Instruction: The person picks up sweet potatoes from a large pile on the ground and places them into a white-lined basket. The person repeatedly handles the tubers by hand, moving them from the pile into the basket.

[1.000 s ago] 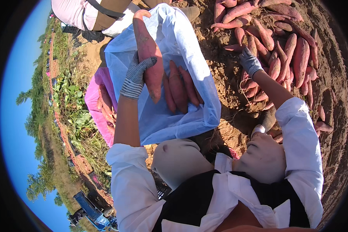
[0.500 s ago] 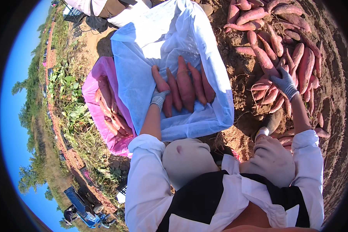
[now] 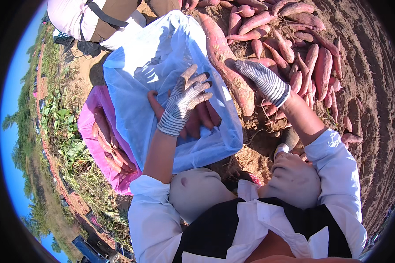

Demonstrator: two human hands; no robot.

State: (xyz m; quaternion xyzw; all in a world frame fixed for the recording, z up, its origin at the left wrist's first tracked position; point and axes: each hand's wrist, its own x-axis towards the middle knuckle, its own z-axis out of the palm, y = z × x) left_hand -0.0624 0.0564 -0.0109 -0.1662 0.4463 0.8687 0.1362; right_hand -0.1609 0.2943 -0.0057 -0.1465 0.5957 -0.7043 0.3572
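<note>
My right hand (image 3: 264, 82), in a striped grey glove, grips a long, thick sweet potato (image 3: 226, 61) by its side. The root is held up along the right rim of the crate lined with blue-white cloth (image 3: 171, 163), close to my view. My left hand (image 3: 184, 103), gloved alike, hovers over the crate with its fingers spread and nothing in them. Below it several sweet potatoes (image 3: 202, 115) lie side by side in the liner, partly hidden by the hand.
A heap of sweet potatoes (image 3: 322, 70) covers the soil at the right. On the left stands a pink-lined container (image 3: 88, 115) with more sweet potatoes inside. Another person (image 3: 114, 17) is at the far left. Vines (image 3: 68, 127) lie beyond the pink liner, and my knees are close to the crate.
My left hand has let go of a sweet potato in the crate and risen, fingers spread. My right hand has lifted a large sweet potato from the heap and moved left toward the crate.
</note>
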